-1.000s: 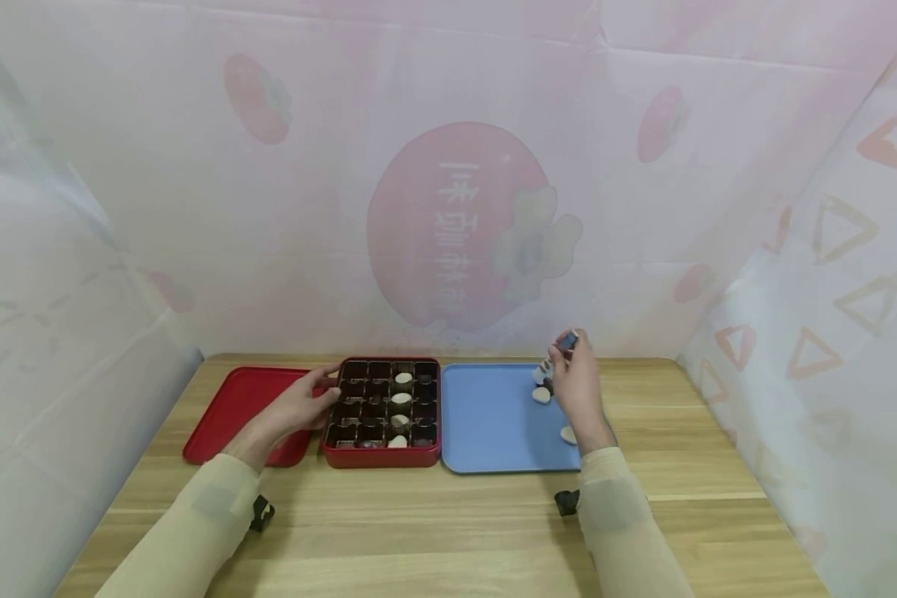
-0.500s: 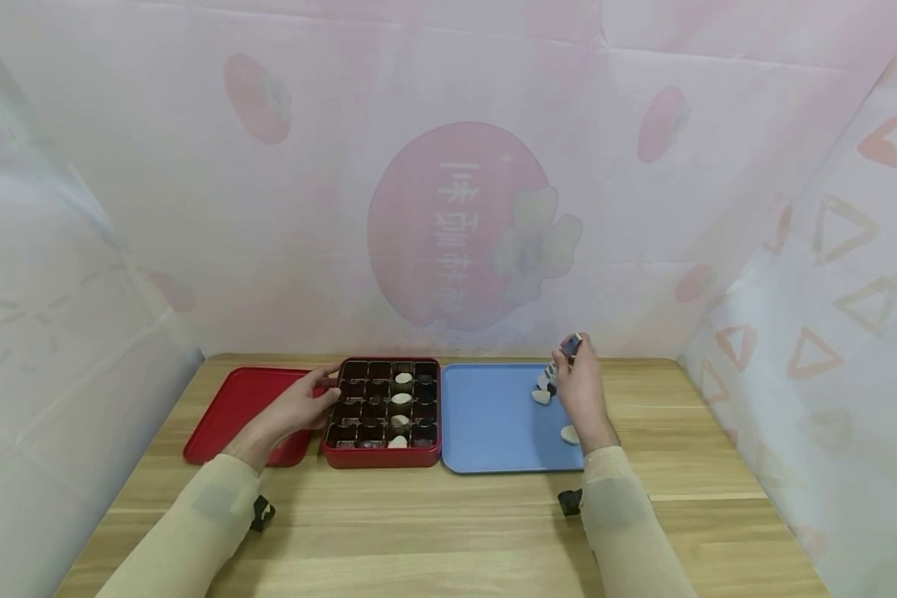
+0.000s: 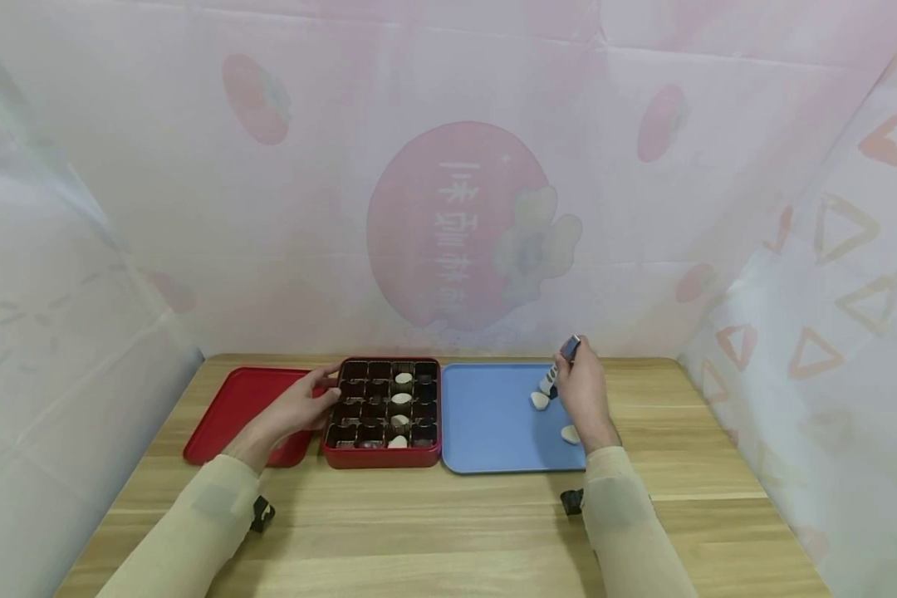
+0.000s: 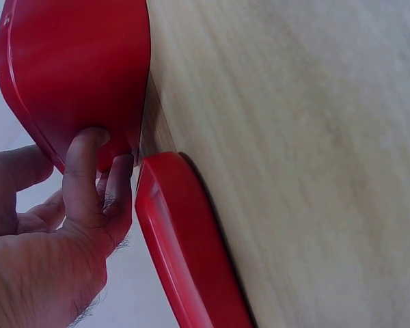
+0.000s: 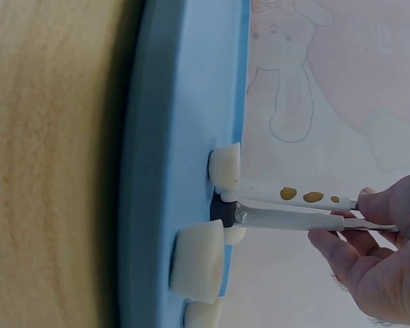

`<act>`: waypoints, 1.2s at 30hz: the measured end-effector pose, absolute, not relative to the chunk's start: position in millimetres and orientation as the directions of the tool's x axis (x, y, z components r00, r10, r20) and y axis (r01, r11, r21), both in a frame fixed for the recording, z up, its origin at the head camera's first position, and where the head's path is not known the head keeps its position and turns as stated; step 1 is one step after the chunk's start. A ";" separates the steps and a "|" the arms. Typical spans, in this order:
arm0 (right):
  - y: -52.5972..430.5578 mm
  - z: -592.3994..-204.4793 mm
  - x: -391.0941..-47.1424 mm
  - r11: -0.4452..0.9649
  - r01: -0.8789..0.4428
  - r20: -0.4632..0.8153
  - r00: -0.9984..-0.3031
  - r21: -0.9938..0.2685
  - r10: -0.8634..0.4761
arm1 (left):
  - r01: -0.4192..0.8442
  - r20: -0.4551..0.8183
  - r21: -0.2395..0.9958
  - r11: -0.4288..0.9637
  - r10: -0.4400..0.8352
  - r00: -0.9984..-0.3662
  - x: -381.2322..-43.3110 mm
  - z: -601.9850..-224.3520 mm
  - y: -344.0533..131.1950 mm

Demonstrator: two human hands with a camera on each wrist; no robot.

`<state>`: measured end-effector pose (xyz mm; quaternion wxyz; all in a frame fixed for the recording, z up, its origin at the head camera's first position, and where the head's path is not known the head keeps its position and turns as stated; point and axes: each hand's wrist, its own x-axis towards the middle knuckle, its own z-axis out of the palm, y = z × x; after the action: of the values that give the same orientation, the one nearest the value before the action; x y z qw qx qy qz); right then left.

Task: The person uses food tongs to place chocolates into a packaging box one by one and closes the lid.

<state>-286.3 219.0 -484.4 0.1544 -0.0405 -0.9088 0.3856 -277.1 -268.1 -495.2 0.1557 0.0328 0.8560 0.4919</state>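
My right hand (image 5: 389, 253) grips white tongs (image 5: 287, 220) with gold spots on one arm, thumb on one side and fingers on the other. The tongs' tips are right at a small black piece (image 5: 222, 210) on the blue tray (image 3: 493, 423), among several white rounded pieces (image 5: 198, 263). My left hand (image 3: 302, 403) rests against the left side of the red box (image 3: 381, 458). In the left wrist view its fingertips touch the box wall close to the rim. White pieces (image 3: 401, 399) fill one column of the box's dark compartments, and dark pieces sit in others.
A red lid (image 3: 250, 415) lies left of the box, partly under my left forearm. The box stands between lid and tray on the wooden table (image 3: 419, 531). Another white piece (image 3: 571, 434) lies near the tray's right edge. A patterned cloth (image 3: 306, 249) stands behind the table.
My right hand and the tongs have shifted slightly right, and the tongs' arms look closer together. The white piece beside the tips has moved a little toward me. My left hand stays put.
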 end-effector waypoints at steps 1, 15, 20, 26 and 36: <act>219.1 -484.3 -286.2 0.698 -0.045 0.249 -0.949 -0.715 0.194 | -0.097 -0.234 0.853 0.514 0.210 -0.949 -277.2 -495.1 -268.0; 205.0 -488.7 -285.4 0.655 -0.147 0.337 -0.925 -0.741 0.174 | -0.105 -0.240 0.855 0.509 0.208 -0.948 -277.6 -496.3 -267.8; 191.1 -484.4 -284.1 0.633 -0.210 0.383 -0.912 -0.745 0.148 | -0.099 -0.234 0.851 0.516 0.205 -0.950 -277.8 -495.4 -267.9; 169.2 -476.4 -280.4 0.631 -0.265 0.416 -0.903 -0.729 0.102 | -0.098 -0.236 0.850 0.517 0.208 -0.949 -277.3 -496.3 -267.9; 133.6 -460.9 -268.8 0.611 -0.328 0.425 -0.905 -0.720 0.015 | -0.095 -0.231 0.856 0.509 0.211 -0.950 -276.7 -495.4 -268.1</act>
<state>-268.8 133.6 -460.9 0.1990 0.0894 -0.8753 0.4316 -276.7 -268.1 -495.4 0.1548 0.0342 0.8547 0.4943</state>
